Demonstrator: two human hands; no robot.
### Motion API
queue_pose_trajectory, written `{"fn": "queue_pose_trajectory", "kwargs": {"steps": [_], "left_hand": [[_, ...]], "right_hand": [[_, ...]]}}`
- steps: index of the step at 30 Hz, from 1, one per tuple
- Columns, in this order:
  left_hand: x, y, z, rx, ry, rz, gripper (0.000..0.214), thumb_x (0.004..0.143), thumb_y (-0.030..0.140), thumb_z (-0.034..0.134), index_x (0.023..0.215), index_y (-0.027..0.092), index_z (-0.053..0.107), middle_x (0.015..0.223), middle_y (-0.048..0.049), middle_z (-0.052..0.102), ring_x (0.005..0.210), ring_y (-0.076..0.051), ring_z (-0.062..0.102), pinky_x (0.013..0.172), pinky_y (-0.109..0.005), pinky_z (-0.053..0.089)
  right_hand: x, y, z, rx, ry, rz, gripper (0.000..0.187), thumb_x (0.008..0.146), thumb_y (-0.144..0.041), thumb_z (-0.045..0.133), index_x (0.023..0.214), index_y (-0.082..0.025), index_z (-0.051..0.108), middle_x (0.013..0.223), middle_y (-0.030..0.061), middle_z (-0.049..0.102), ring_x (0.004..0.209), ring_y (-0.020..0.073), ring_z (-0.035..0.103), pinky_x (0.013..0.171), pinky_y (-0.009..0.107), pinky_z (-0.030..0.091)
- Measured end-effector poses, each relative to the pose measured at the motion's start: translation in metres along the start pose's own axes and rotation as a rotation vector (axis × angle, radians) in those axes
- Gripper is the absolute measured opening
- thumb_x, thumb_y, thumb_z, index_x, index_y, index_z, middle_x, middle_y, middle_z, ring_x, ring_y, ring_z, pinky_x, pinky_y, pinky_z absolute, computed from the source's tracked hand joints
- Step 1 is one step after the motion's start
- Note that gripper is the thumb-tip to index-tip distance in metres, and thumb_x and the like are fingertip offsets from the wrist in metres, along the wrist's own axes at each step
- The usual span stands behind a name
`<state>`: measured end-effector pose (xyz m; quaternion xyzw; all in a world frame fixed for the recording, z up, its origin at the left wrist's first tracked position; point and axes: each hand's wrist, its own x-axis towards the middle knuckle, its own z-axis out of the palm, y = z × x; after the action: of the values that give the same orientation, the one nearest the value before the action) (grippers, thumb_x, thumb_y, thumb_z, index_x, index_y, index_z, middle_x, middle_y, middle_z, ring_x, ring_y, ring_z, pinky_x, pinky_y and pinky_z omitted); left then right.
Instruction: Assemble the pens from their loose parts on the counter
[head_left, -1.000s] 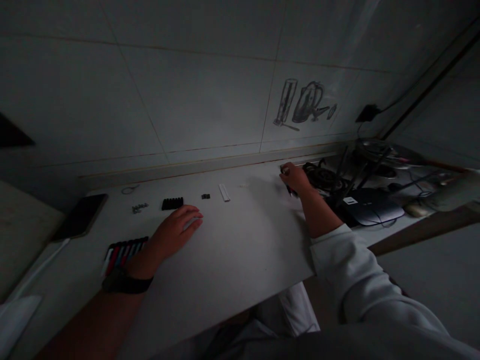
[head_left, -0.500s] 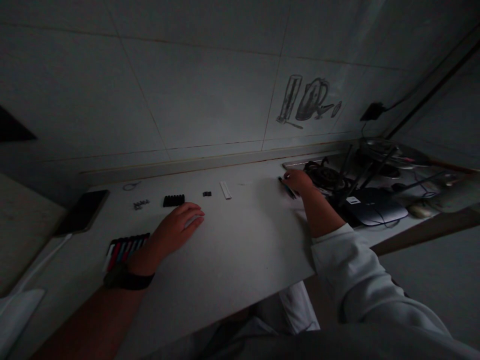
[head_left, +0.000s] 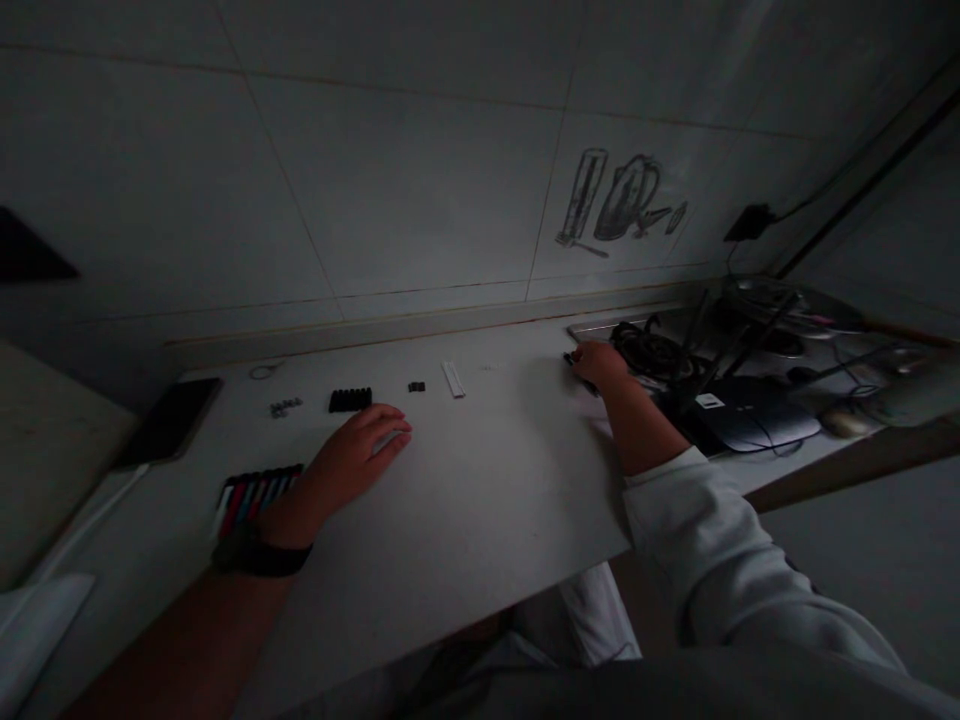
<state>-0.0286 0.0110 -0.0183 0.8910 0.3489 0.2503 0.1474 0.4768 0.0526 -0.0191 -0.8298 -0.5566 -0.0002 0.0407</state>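
"What lies at the far left?"

"A dark phone (head_left: 171, 422) lies flat on a pale table (head_left: 472, 490), with a white cable (head_left: 94, 518) beside it. Nearer the person, a row of slim colored sticks (head_left: 251, 497), white, red and blue with dark ends, sits partly behind the wrist."

"And beyond the phone?"

"A thin ring (head_left: 262, 371), a cluster of small grayish pieces (head_left: 285, 407), then a black ridged piece (head_left: 350, 400). Just in front of that is the left hand (head_left: 364, 450), palm down, thumb parted from the fingers, a dark band (head_left: 274, 560) at its wrist."

"The middle?"

"Small black bits (head_left: 417, 386), a pair of white strips (head_left: 453, 380) and some tiny pale pieces (head_left: 489, 368), in a loose line."

"The other hand?"

"Well apart from the first, the right hand (head_left: 596, 365) has its fingers at a dark, slim item (head_left: 590, 386) on the table's right side, near a stove burner (head_left: 652, 350). Whether they grip it, I cannot tell."

"Any writing?"

"A white label (head_left: 709, 401) marks the dark router (head_left: 757, 415) at right; its print is too small to read. On the wall above, a gray pitcher drawing (head_left: 624, 203) appears left of a black plug (head_left: 750, 223)."
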Motion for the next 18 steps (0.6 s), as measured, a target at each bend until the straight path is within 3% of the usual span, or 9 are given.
{"fn": "queue_pose_trajectory", "kwargs": {"steps": [6,18], "left_hand": [[-0.0001,0.001,0.0004,-0.004,-0.004,0.004,0.034,0.106,0.046,0.048,0.113,0.023,0.072,0.122,-0.007,0.066,0.113,-0.023,0.065,0.104,-0.043,0.054],[0.0005,0.0005,0.001,0.003,-0.004,0.008,0.035,0.105,0.048,0.048,0.111,0.024,0.073,0.121,-0.0068,0.066,0.111,-0.023,0.066,0.102,-0.041,0.055]], "right_hand": [[-0.0052,-0.006,-0.0039,0.012,0.032,0.034,0.033,0.09,-0.035,0.064,0.118,-0.021,0.076,0.123,0.0139,0.074,0.114,0.0288,0.067,0.096,0.037,0.051],[-0.0008,-0.0021,0.0013,0.029,0.067,0.039,0.032,0.089,-0.029,0.065,0.117,-0.022,0.079,0.126,0.0149,0.073,0.115,0.029,0.067,0.099,0.037,0.051]]}}
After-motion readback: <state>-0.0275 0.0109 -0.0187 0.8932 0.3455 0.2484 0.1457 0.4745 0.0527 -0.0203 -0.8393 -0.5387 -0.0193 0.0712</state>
